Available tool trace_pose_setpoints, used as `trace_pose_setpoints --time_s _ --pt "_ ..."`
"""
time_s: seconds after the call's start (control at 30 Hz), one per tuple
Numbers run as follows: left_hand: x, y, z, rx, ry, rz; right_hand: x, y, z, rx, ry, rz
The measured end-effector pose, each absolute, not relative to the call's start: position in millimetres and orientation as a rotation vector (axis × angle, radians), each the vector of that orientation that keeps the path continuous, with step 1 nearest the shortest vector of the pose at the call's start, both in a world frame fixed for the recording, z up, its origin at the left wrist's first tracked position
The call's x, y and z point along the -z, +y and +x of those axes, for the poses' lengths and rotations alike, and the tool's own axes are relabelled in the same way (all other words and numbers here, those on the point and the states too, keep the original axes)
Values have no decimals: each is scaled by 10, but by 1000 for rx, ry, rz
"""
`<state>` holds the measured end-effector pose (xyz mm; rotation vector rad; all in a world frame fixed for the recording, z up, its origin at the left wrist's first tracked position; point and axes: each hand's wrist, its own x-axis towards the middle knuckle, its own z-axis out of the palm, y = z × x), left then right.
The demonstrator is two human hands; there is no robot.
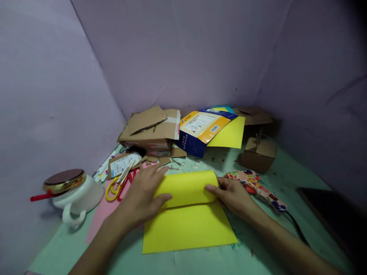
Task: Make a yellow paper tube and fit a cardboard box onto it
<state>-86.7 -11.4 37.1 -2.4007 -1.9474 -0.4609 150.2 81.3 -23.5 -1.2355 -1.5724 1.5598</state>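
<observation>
A yellow sheet of paper (189, 229) lies on the green table, and above its far half a curved yellow piece (186, 189) bends over like a roll. A thin brownish edge shows along that piece's lower front; whether it is joined to the sheet I cannot tell. My left hand (146, 191) grips the curved piece's left end, thumb across the front and fingers stretched over the far side. At the right end, my right hand (229, 193) pinches it, thumb in front and fingertips hidden behind.
Yellow- and red-handled scissors (114, 187) lie on pink paper (103, 217) at left, near a white mug (77, 194). A patterned glue gun (258, 187) with a cord is right of my hand. Cardboard (149, 130), a blue-yellow mailer (200, 126) and a small box (258, 154) stand behind.
</observation>
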Motion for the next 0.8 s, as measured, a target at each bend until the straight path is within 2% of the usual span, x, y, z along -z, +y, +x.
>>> trace_pose_setpoints --time_s 0.2,0.47,0.8 --pt "-148 -181 -1092 556 -2159 -2360 251 830 1476 -1583 -1550 -1166" --pt "-138 -128 -967 466 -1896 -2266 266 873 1482 -1641 -1516 -1127" --pt "-57 -204 -885 370 -1915 -2222 263 893 1510 -1582 -1549 -1121"
